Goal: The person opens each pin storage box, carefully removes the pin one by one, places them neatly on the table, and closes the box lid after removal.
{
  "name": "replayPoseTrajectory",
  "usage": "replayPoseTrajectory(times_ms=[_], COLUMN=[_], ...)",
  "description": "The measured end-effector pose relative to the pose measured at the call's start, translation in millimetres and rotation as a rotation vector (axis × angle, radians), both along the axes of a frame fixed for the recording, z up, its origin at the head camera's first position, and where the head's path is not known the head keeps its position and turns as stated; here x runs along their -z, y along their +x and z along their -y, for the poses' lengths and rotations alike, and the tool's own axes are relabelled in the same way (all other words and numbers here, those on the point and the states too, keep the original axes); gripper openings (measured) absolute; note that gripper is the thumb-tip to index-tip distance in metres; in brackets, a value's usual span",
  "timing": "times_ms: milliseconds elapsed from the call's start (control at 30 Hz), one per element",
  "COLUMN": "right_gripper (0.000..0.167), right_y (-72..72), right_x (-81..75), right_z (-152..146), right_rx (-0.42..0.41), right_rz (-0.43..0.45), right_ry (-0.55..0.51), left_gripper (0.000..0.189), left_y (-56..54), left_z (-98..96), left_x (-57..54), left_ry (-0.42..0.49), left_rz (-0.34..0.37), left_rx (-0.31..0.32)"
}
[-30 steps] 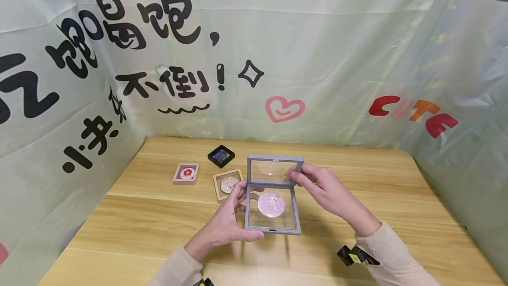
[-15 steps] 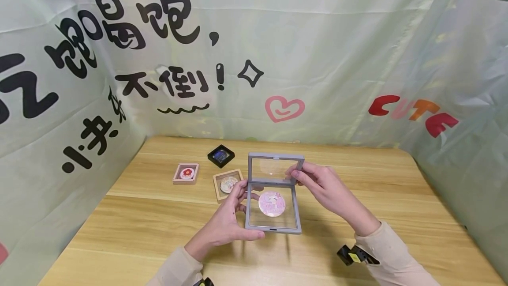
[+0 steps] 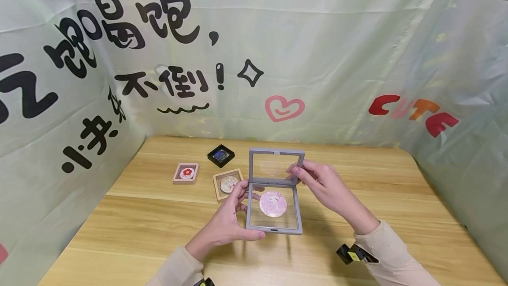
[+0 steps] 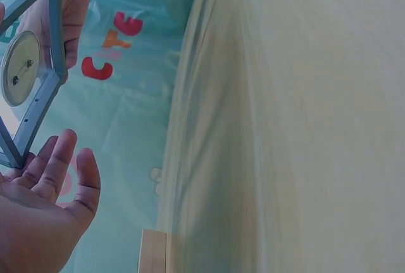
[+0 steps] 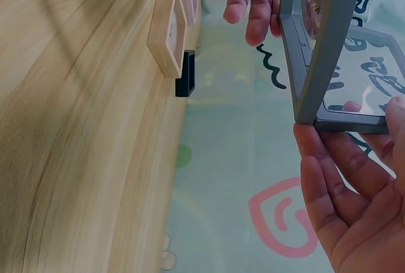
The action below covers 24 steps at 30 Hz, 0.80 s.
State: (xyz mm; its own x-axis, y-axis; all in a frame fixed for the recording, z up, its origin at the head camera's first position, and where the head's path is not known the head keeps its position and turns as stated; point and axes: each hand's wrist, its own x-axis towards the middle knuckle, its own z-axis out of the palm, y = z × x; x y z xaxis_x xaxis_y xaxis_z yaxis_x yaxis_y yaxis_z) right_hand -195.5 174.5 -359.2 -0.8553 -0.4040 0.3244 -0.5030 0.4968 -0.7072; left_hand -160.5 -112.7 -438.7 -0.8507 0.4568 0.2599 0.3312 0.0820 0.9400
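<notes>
A grey hinged display frame (image 3: 274, 183) with clear film panes hangs above the table in the head view, its lid swung up. On the lower pane lies a round pink pin badge (image 3: 273, 204); the pin on the back of the badge (image 4: 19, 69) shows in the left wrist view. My left hand (image 3: 227, 225) grips the lower half at its left side, thumb near the front edge and fingers behind. With thumb and fingertips, my right hand (image 3: 328, 185) pinches the right edge of the lid. Some right fingers are hidden behind the pane.
Left of the frame, on the wooden table (image 3: 158, 242), lie a light wood box (image 3: 217, 189) with a round badge, a pink box (image 3: 184, 183) with a red flower badge, and a black case (image 3: 221, 163). A printed cloth (image 3: 337, 56) hangs behind.
The lid's top edge has risen a little, so its pane looks taller. The frame has shifted slightly right. Both hands keep their hold, and the boxes lie as before.
</notes>
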Motion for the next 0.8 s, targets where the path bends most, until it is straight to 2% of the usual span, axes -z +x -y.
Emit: replayPoseTrajectory(times_ms=[500, 800], right_gripper=[0.025, 0.025], right_y=[-1.9, -3.2], right_x=[1.1, 5.4], right_z=[-1.0, -3.7], right_rx=[0.019, 0.016], right_rz=[0.01, 0.02], right_ry=[0.024, 0.004], left_gripper=[0.119, 0.116], left_y=[3.5, 2.2], left_z=[0.9, 1.7], left_x=[-0.6, 1.1], left_ry=[-0.011, -0.001], left_rz=[0.081, 0.071], left_rx=[-0.033, -0.025])
